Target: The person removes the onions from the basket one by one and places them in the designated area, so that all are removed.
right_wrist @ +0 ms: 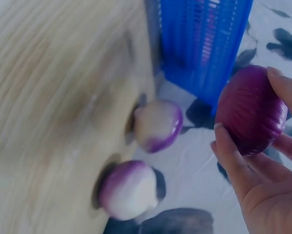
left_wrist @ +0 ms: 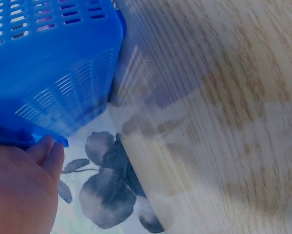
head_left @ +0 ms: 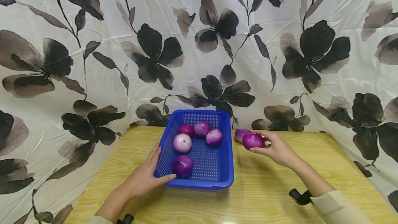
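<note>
pinching a glossy magenta, roughly round onion (head_left: 253,141) with thumb and fingers, the right hand (head_left: 276,148) appears in the head view just beyond the right wall of a blue, rectangular, perforated plastic basket (head_left: 202,184). that sideways gap, i judge, is the relation that counts: the held onion lies right of the basket, about level with its middle, and the right hand is far nearer to it than the left hand (head_left: 148,178), which grips the basket's near left corner, thumb over the rim, fingers along the side. the held onion shows no clear long axis; its small peak points up. five purple and pale onions (head_left: 182,143) sit inside the basket; a purple onion (head_left: 242,133) lies just behind the held one on the yellow wood-grained table (head_left: 264,196).

the left wrist view adds fingers at the blue rim, with pale flower-printed cloth (left_wrist: 107,200) beyond.

in the right wrist view the held onion looks deep purple-red, finely ribbed and shiny, and seems lifted. two white-and-purple onions (right_wrist: 158,126) rest on the table, apart from it.
</note>
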Demonstrator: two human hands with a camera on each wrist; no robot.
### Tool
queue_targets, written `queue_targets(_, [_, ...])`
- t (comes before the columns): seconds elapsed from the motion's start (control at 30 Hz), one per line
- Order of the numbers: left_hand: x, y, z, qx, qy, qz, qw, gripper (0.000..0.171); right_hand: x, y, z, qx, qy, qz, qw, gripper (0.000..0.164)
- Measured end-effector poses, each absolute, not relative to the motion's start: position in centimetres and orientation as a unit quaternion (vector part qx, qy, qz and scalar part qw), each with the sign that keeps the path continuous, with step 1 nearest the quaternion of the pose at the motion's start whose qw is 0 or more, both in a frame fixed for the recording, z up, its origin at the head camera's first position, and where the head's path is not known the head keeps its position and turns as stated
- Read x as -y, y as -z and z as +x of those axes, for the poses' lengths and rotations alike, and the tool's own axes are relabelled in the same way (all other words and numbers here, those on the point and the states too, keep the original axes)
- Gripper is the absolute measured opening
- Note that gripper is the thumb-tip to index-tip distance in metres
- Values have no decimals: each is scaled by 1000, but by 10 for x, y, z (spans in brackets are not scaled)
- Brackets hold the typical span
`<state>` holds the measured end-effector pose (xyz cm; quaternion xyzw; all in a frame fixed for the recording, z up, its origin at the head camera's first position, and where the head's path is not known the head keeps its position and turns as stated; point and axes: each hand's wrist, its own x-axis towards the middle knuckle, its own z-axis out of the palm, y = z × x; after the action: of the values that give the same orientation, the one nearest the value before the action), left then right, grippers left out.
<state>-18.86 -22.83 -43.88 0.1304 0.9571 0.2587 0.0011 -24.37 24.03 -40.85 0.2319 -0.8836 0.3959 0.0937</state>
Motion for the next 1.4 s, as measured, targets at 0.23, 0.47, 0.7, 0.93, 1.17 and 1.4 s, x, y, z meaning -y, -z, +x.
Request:
queue_targets(0.23, [227,438,-190,-958,-254,133,-4,121,-264,411,-246,902,-376,191,90,63])
queue_targets(0.47, [227,438,-189,-959,-251,129,-3,123,-284,414,-248,910,-363,176,98,65])
queue_targets(0.7, [227,439,-189,-961,-247,126,6,121,-307,416,-249,913,-356,158,119,61])
queue_targets(0.93, [228,439,-189,-960,-247,131,-3,121,-327,416,-254,917,-352,138,127,64])
queue_targets(1.17, [228,439,-188,-960,-248,132,-4,121,-344,422,-262,926,-334,117,133,68])
queue_targets(1.4, [228,440,-189,-958,-255,130,-8,121,-351,434,-272,931,-320,104,141,65])
